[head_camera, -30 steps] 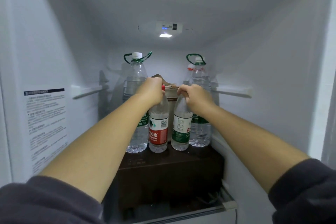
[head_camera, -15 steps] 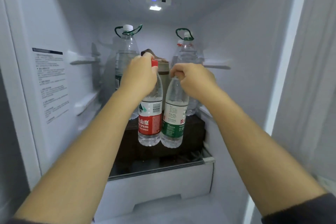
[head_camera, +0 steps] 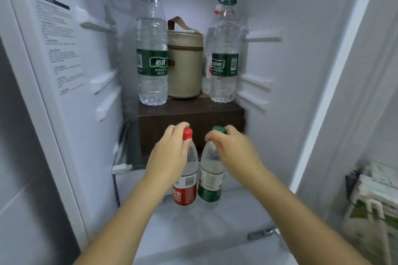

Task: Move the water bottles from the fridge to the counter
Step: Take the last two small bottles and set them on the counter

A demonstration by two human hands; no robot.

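Left grip (head_camera: pixel 170 153) curls round red-cap bottle (head_camera: pixel 187 180) neck, right grip (head_camera: pixel 232 148) pinches green-cap bottle (head_camera: pixel 211 178) neck. Both hang below and in front of brown box (head_camera: pixel 191 120). Neck-only holds, so they may slip or knock together. Atop box: big bottle (head_camera: pixel 151 54), second big bottle (head_camera: pixel 224 58), not yet moved.

The left hand (head_camera: pixel 170 153) and right hand (head_camera: pixel 234 150) are bare; the left forearm (head_camera: pixel 133 206) and right forearm (head_camera: pixel 286 206) are likewise uncovered, as far down as they show.

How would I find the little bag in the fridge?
Inside the fridge, find the dark brown box at the back. The bag stands on it, between the left tall bottle and the right tall bottle. Only it is beige and round, with a brown strap.
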